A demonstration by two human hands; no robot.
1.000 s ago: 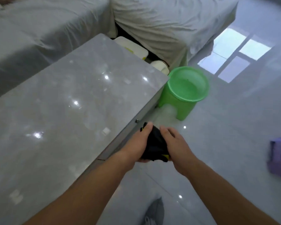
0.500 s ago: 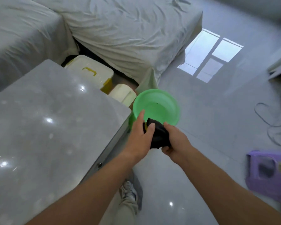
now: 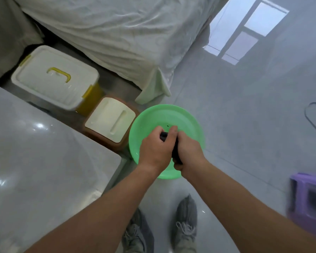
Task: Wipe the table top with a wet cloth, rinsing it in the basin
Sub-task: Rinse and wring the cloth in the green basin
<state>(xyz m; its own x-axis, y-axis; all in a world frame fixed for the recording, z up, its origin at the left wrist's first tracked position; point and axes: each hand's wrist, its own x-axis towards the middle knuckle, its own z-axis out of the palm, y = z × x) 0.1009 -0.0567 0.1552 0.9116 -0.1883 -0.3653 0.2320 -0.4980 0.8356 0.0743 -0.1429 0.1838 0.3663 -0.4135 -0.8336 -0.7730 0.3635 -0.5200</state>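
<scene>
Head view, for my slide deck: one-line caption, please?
Left hand and right hand grip a dark cloth above the green basin beside the table.

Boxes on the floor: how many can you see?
2. A white box with yellow handle beyond the table; a smaller cream-lidded box between it and the green basin. The table may hide more.

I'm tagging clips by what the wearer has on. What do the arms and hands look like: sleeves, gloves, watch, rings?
The left forearm and right forearm are bare to the frame edge, no sleeve showing. The left hand and right hand are ungloved. Neither wrist carries a watch or band, and no ring shows on either hand.
</scene>
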